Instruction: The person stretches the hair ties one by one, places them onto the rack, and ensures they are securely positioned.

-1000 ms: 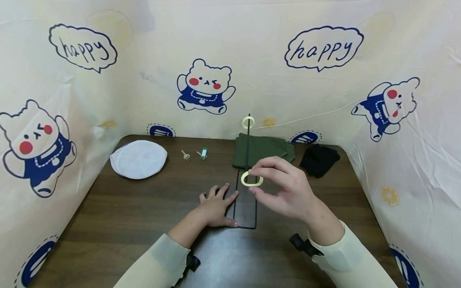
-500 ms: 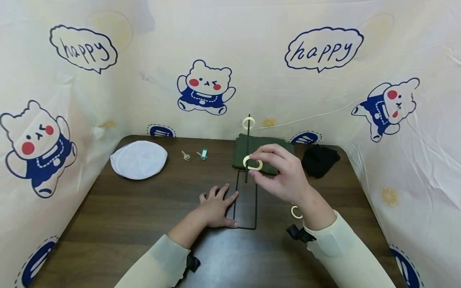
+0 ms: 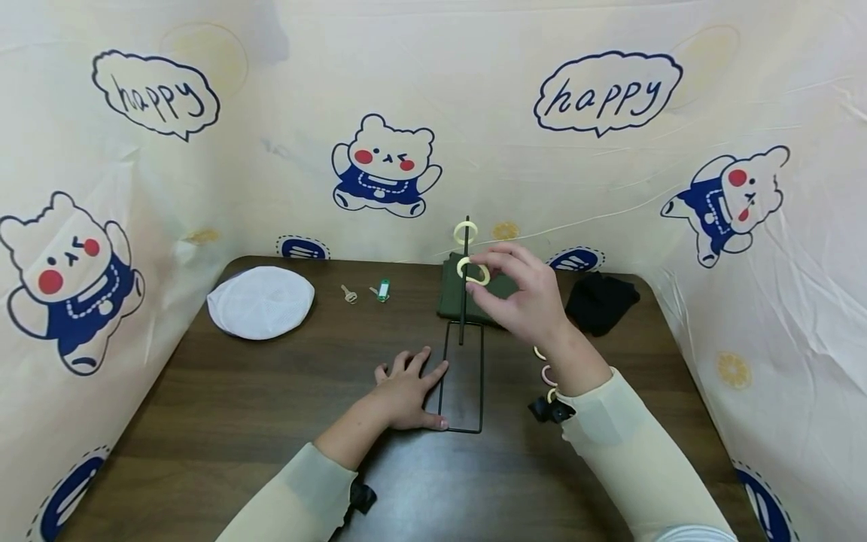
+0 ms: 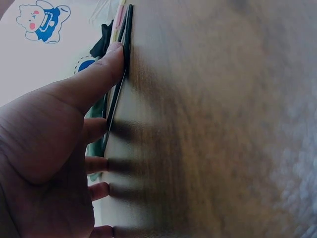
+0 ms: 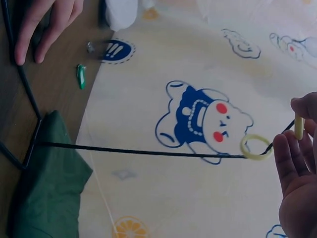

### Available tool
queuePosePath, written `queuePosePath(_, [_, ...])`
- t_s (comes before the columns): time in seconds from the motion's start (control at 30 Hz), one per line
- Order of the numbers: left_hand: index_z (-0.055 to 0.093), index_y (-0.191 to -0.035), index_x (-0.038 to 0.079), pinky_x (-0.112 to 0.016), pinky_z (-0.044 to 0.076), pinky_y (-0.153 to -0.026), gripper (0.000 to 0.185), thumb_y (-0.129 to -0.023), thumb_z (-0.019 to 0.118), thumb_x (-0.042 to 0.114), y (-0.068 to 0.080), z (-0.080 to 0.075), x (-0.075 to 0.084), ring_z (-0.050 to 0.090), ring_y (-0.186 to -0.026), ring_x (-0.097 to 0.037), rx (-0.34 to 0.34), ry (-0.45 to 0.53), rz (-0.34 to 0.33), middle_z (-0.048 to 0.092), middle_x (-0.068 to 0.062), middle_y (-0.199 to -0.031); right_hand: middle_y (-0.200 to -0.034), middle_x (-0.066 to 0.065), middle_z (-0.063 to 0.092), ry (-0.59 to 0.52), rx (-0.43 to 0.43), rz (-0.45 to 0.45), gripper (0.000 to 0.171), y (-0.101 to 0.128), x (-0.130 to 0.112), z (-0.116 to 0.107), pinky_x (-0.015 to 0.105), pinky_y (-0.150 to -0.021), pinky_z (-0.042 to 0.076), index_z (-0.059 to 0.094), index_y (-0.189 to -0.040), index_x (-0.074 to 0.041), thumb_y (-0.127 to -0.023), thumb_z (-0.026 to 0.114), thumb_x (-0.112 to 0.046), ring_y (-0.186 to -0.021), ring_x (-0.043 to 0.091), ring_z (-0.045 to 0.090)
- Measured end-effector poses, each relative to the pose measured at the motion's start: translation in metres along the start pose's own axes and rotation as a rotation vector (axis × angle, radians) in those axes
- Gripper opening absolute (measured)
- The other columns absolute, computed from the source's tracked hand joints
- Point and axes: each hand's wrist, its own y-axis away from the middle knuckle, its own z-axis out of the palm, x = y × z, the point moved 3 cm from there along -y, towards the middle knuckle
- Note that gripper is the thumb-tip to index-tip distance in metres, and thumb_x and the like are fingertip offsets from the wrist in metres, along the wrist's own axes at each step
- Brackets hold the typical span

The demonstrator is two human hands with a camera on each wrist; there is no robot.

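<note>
- Left hand: unchanged, fingers flat and spread on the table, thumb against the black wire stand's base.
- Right hand: risen up the upright rod, fingertips pinching a pale ring.
- That ring is now close under the ring already hanging near the rod top; likely about to be hung.
- More rings visible on the table beside the right wrist.

Stand at table centre; cloth behind it; cap far left; keys between cap and cloth.
</note>
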Motion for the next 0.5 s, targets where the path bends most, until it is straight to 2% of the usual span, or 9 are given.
queuePosePath(0.27, [0.028, -0.165, 0.036, -0.077, 0.022, -0.107, 0.106, -0.079, 0.071, 0.078, -0.002, 0.001, -0.001, 0.015, -0.152, -0.045, 0.007, -0.001, 0.004, 0.012, -0.011, -0.173, -0.112, 0.011, 0.069, 0.020, 0.048, 0.062, 0.035, -0.005, 0.021, 0.004, 0.032, -0.081, 0.058, 0.076, -0.114, -0.003, -0.081, 0.086, 0.001, -0.088, 0.021, 0.064])
queuePosePath(0.5, [0.026, -0.166, 0.035, -0.077, 0.022, -0.107, 0.106, -0.080, 0.071, 0.078, -0.002, 0.002, -0.001, 0.015, -0.152, -0.045, 0.004, 0.002, 0.007, 0.011, -0.010, -0.173, -0.113, 0.009, 0.069, 0.021, 0.066, 0.075, 0.040, 0.004, 0.027, -0.003, 0.031, -0.083, 0.058, 0.075, -0.118, -0.005, -0.080, 0.089, -0.003, -0.087, 0.021, 0.069])
